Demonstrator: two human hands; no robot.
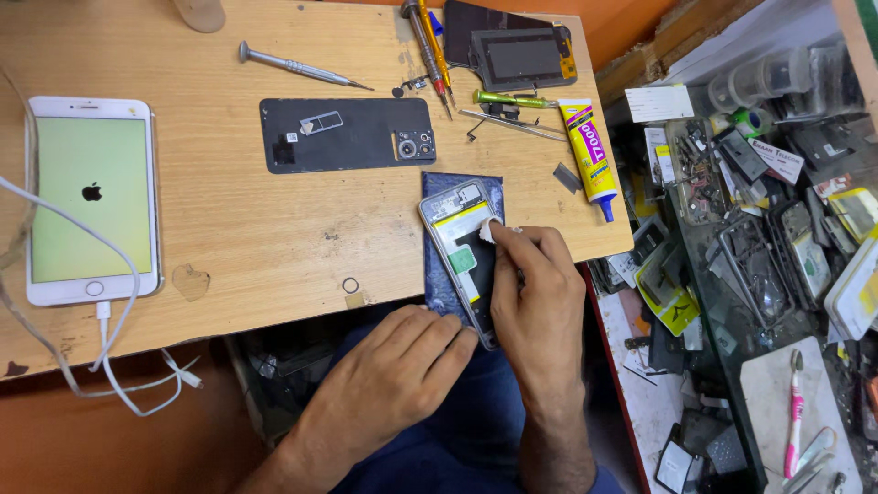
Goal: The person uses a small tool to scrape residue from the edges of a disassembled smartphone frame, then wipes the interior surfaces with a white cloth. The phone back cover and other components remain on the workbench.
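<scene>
An opened phone frame (455, 240) with a yellow-edged battery lies on a dark blue pad (437, 285) at the table's front edge. My left hand (395, 366) steadies the frame's lower end with its fingertips. My right hand (538, 291) pinches a small white wad (488, 230) and presses it on the inside of the frame. A black phone back cover (346, 134) with a camera module lies just behind.
A white phone (91, 199) with a lit screen charges at left on a white cable (110, 348). Screwdrivers (297, 67), tweezers (512, 123), a glue tube (589, 151) and a display part (517, 52) lie at the back. A cluttered parts shelf (759, 247) stands to the right.
</scene>
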